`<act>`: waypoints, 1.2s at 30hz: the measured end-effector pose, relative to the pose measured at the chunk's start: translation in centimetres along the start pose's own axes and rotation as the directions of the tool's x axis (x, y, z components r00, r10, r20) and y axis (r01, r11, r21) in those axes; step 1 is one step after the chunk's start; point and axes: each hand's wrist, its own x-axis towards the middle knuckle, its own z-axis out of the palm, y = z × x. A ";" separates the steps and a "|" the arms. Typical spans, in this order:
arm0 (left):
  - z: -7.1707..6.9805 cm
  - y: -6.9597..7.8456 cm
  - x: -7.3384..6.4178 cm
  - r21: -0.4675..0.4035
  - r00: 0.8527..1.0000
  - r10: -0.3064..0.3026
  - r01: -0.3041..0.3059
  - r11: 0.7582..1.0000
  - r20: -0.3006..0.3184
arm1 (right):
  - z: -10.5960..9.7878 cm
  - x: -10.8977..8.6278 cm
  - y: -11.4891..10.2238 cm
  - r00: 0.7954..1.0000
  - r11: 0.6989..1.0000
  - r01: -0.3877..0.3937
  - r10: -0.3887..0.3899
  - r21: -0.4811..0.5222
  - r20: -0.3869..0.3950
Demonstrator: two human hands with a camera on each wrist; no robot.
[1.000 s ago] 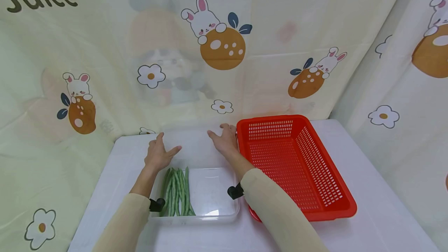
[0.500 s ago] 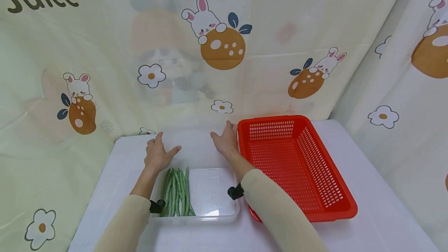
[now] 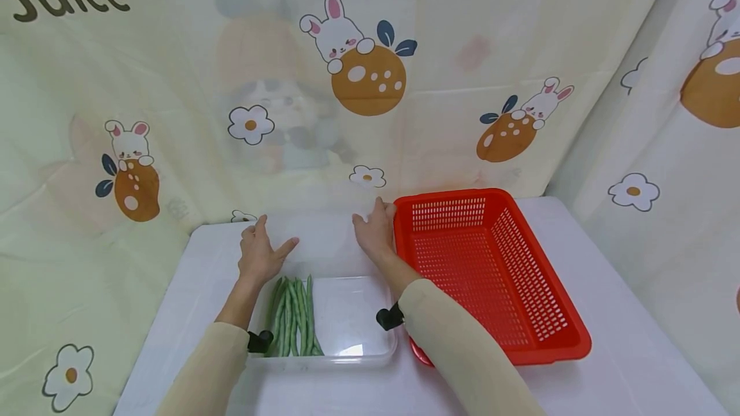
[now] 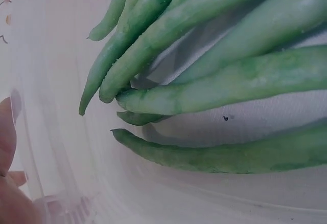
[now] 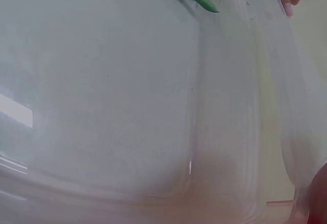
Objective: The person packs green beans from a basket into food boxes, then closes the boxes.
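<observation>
Green beans (image 3: 293,316) lie in the left part of a clear plastic box (image 3: 352,313); the left wrist view shows their tips close to the box wall. At the box's far side, a clear lid (image 5: 299,91) with a rounded corner is hard to make out. My left hand (image 3: 261,254) holds its left side, thumb pointing inward and some fingers curled. My right hand (image 3: 374,230) holds its right side, next to the basket. Both wrist views show only parts of the fingers (image 4: 6,137) by the clear plastic; the exact contact is hidden.
An open red plastic basket (image 3: 471,275) with slotted walls stands right of the box, partly behind the right forearm. A white table (image 3: 613,339) carries everything. A printed curtain (image 3: 439,133) hangs along the back and sides.
My right hand has shifted slightly right and away, its fingers drawn closer together. The left hand has barely moved. Beans, box and basket stay practically where they were.
</observation>
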 end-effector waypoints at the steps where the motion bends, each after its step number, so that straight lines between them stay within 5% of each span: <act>1: 0.0 0.0 0.0 -0.007 1.000 0.004 -0.004 1.000 -0.004 | 0.0 0.0 0.0 1.000 1.000 0.014 -0.013 0.017 -0.017; 6: 0.0 -0.2 0.0 -0.055 0.999 0.011 -0.012 0.998 -0.034 | 0.0 0.1 -0.1 0.994 0.989 0.088 -0.079 0.121 -0.075; 19: 0.1 -0.4 0.1 -0.151 0.992 0.009 -0.028 0.988 -0.123 | -0.2 -0.7 -0.4 0.992 0.976 0.123 -0.120 0.178 -0.031; 28: -0.3 -1.0 -0.2 -0.323 0.987 0.012 -0.064 0.944 -0.160 | -0.4 -0.8 -0.4 0.982 0.967 0.187 -0.180 0.173 -0.057; 36: -0.5 -1.3 -0.2 -0.414 0.989 -0.029 -0.034 0.910 -0.144 | -0.2 -0.8 -0.6 0.966 0.933 0.255 -0.256 0.253 -0.030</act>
